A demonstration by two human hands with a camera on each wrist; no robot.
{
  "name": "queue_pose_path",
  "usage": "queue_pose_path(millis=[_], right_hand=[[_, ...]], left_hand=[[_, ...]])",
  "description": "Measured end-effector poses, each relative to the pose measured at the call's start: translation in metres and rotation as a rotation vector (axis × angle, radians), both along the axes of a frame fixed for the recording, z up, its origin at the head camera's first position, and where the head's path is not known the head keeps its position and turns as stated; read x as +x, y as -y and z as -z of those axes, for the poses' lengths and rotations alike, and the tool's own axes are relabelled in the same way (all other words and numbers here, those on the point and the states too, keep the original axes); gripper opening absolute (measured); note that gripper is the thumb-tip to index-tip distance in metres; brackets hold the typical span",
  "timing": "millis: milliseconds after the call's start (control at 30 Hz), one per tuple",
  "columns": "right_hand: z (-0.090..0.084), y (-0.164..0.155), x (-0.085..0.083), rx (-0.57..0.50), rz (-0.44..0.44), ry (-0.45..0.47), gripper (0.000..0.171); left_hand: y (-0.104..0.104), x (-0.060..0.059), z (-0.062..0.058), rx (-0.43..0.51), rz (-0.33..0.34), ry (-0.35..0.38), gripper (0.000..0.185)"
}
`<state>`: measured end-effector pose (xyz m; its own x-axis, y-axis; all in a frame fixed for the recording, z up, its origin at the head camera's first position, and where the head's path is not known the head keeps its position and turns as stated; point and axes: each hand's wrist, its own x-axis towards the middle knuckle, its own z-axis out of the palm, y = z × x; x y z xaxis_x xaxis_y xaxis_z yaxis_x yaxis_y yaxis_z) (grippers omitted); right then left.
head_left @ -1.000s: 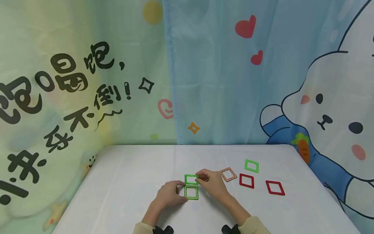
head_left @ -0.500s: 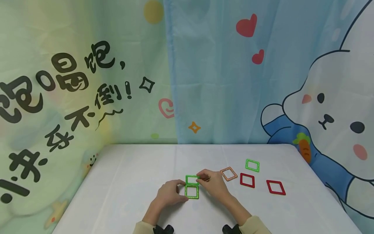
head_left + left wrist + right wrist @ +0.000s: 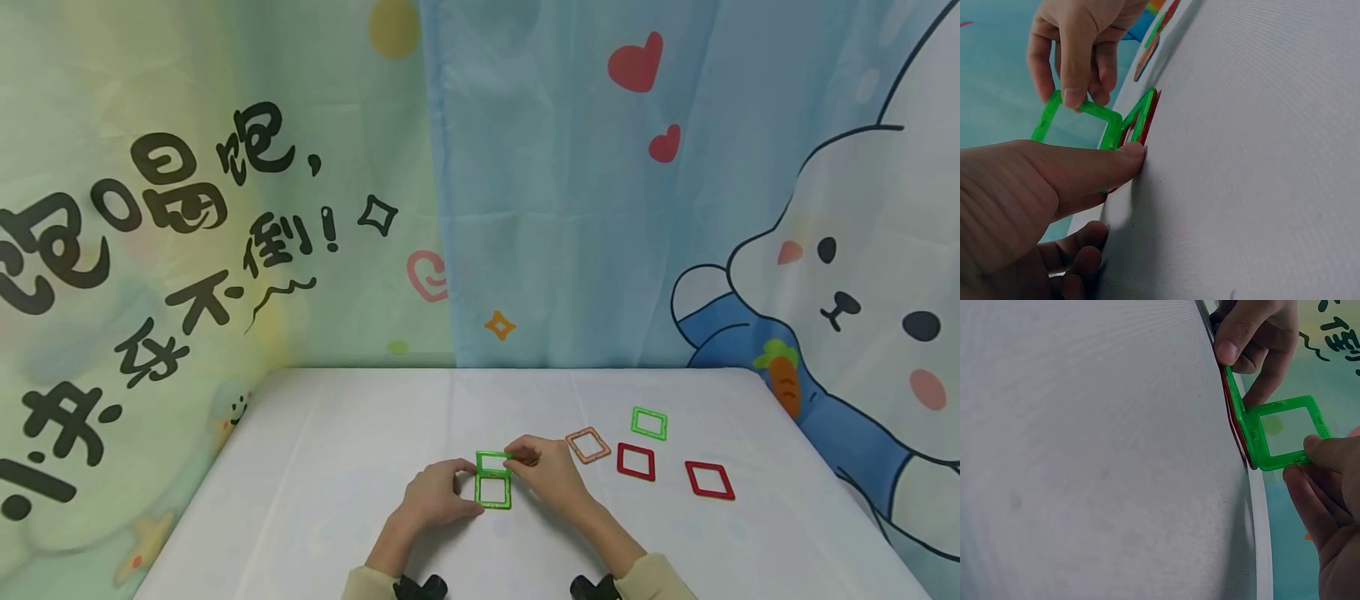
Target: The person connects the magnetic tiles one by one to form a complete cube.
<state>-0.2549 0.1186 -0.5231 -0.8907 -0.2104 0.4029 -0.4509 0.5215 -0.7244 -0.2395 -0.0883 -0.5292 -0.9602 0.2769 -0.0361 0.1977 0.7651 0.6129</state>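
Note:
Two green square frames meet edge to edge on the white table (image 3: 337, 467). The near green square (image 3: 493, 506) lies flat, and the wrist views show a red piece under it (image 3: 1151, 115). My left hand (image 3: 465, 483) pinches its left edge, thumb (image 3: 1085, 172) pressed beside the joint. The far green square (image 3: 491, 454) is tilted up off the table (image 3: 1079, 107) (image 3: 1254, 440). My right hand (image 3: 513, 457) pinches its free edge between thumb and fingers (image 3: 1329, 487).
To the right lie an orange square (image 3: 579, 432), another green square (image 3: 650, 411) and two red squares (image 3: 618, 458) (image 3: 716, 497), all flat. A printed cloth backdrop (image 3: 525, 208) closes the table's far and left sides.
Both hands and the two joined green squares keep almost the same places. Only the view shifts slightly.

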Motion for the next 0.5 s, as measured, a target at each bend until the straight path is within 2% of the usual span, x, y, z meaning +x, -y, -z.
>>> queue_pose_path(millis=[400,500], right_hand=[[0.0027,-0.0003,-0.0005,-0.019,0.0,0.023,0.017],[0.0027,-0.0005,-0.0009,-0.031,0.001,0.053,0.016]], left_hand=[[0.0012,-0.0011,0.0027,0.002,0.002,0.003,0.053],[0.0017,-0.0022,0.0039,0.001,0.005,0.004,0.053]])
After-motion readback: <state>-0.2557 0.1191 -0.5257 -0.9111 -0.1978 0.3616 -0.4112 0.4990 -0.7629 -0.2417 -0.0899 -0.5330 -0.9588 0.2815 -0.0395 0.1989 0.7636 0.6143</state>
